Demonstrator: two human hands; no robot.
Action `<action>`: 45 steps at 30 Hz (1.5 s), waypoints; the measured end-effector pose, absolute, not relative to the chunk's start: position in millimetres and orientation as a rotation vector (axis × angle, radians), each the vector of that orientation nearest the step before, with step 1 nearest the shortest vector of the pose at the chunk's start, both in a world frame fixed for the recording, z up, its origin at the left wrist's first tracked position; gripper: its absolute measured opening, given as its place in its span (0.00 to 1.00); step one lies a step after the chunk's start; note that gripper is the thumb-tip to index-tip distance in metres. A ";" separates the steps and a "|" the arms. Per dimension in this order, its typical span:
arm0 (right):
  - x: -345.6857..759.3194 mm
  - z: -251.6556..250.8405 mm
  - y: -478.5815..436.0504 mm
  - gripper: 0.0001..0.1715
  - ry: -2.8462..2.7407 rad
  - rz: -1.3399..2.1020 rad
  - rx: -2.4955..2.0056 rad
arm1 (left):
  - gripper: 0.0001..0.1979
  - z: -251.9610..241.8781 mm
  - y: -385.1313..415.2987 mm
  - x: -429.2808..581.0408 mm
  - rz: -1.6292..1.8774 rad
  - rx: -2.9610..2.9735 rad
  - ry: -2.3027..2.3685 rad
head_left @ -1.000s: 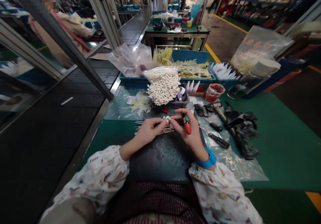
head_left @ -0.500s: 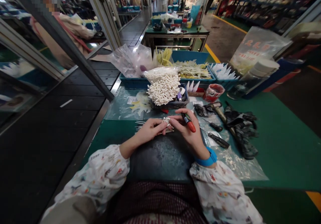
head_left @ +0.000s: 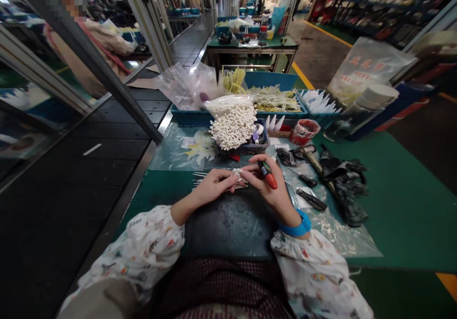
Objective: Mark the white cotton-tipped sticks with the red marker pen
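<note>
A small bunch of white-tipped sticks (head_left: 237,172) lies between my hands, its thin stems running out to the left beneath my left hand. The thumb and fingers of my left hand (head_left: 215,184) close round the bunch. My right hand (head_left: 272,185) touches the white tips with its thumb and fingertips. Tucked in the same palm is a red-and-black handled tool (head_left: 268,175), its working end hidden. Straight ahead, a big bundle of white-tipped sticks (head_left: 233,126) in clear wrap rests on a small dark box (head_left: 262,147).
To the right lie black-handled screwdrivers (head_left: 311,200), a hammer (head_left: 314,162) and crumpled black material (head_left: 344,181) on plastic sheeting. Behind stand a red-stained cup (head_left: 304,132), a clear bottle (head_left: 357,112) and blue trays (head_left: 193,118). A conveyor (head_left: 107,162) runs along the left.
My hands keep nearly the same place on the bunch, with only a slight shift of the right hand. On the conveyor, a white strip has slid slightly toward me and left.
</note>
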State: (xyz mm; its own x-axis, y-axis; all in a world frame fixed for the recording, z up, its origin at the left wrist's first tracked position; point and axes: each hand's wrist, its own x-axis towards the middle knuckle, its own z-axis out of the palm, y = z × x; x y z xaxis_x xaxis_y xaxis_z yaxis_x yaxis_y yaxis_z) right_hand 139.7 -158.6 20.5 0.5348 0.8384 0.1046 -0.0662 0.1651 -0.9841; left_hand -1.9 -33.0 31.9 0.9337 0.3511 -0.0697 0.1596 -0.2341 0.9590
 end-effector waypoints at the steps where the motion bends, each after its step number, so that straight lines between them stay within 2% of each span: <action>1: 139.5 19.5 -158.3 0.25 -0.777 0.730 -1.249 | 0.26 31.0 -33.4 -2.0 0.188 1.815 0.395; 15: 133.8 17.2 -157.2 0.23 -0.744 0.594 -1.320 | 0.26 35.6 -36.8 -1.4 0.264 1.846 0.451; 22: 129.6 14.3 -154.3 0.19 -0.772 0.508 -1.341 | 0.22 32.1 -36.0 -1.9 0.336 1.838 0.496; 26: 127.1 19.5 -161.6 0.10 -0.775 0.337 -1.321 | 0.21 36.8 -29.9 -6.1 0.333 1.860 0.557; 30: 125.8 24.1 -176.1 0.16 -0.975 0.045 -1.408 | 0.20 41.8 -23.3 -10.8 0.378 1.937 0.591; 34: 121.4 25.3 -181.8 0.10 -1.124 -0.090 -1.456 | 0.20 40.0 -22.1 -11.1 0.396 1.960 0.565; 45: 122.4 19.7 -169.5 0.06 -1.291 -0.304 -1.456 | 0.19 37.8 -29.5 -9.0 0.394 1.944 0.480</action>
State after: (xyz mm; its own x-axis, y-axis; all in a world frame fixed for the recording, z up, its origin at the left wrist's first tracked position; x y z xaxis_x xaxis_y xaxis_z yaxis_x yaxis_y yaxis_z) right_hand 122.4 -169.5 19.7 0.3705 0.5304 0.7625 0.8148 0.2085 -0.5410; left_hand -9.0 -29.5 37.8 0.8653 0.4979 0.0577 0.1532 -0.3722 0.9154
